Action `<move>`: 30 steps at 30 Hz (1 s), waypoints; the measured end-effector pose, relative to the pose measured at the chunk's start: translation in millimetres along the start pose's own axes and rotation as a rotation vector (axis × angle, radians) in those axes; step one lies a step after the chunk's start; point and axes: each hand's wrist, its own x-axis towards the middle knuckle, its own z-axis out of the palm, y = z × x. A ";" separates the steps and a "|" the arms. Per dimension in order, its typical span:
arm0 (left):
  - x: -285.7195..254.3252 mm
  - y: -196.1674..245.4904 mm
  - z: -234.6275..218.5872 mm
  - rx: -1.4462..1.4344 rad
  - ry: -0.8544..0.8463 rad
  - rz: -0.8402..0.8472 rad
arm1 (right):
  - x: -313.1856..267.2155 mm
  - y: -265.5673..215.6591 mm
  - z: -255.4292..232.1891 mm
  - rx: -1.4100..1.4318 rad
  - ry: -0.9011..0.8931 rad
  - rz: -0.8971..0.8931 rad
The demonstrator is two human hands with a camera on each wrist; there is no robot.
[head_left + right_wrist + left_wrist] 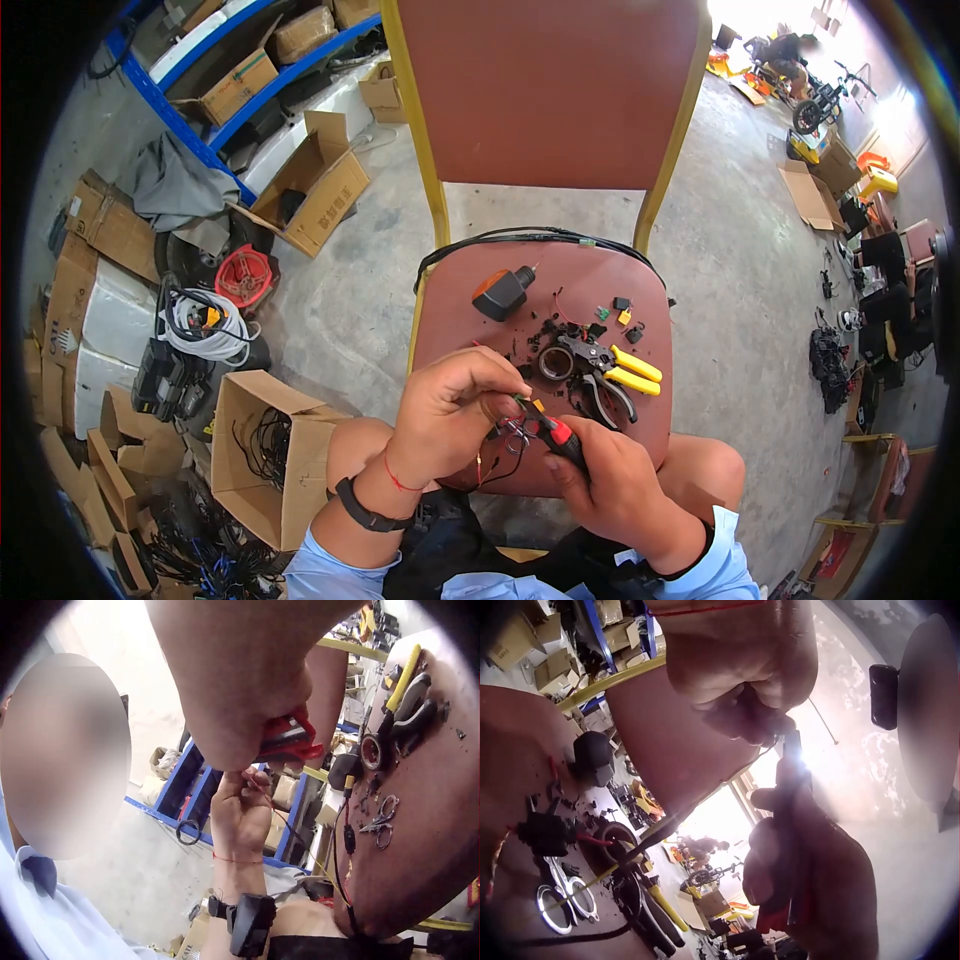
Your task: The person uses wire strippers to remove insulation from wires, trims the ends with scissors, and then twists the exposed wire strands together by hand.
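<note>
The maroon chair [447,318] is the largest thing; its seat serves as the dial, with the backrest at 12 o'clock. Off at 8 o'clock, on the floor, an open cardboard box [312,480] holds black cables. A black cable [500,238] runs along the seat's rear edge at 12.

The right hand [620,475], at 5 o'clock, is wrapped around a red-and-black tool [565,440] angled toward the left fingertips. The left hand [450,400], at 7 o'clock, has its fingers curled in, pinching a thin red wire [260,785] just beside the tool's tip.

On the seat, the wire stripper [632,370] points its yellow handles toward 3 o'clock, and dark-handled pliers [627,402] lie at 4. The orange-and-black lamp [503,292] lies at 11. Scissors [379,824] lie among the loose pieces, their rings apart. The tape roll [546,374] lies near the dial's centre, left of the stripper. Smallest are a yellow connector [625,317], at 2 o'clock, and scattered black bits.
</note>
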 end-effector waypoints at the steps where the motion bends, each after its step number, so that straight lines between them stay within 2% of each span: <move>1: -0.4 -1.5 0.4 -0.012 0.000 -0.008 | 0.3 -0.3 0.5 0.003 0.001 0.001; 8: 1.0 1.6 6.0 -0.032 0.052 -0.073 | -0.6 -2.9 -1.3 -0.004 -0.031 0.039; 30: 1.5 0.0 2.6 -0.004 -0.031 -0.194 | -5.3 -8.3 -9.2 0.017 -0.117 0.157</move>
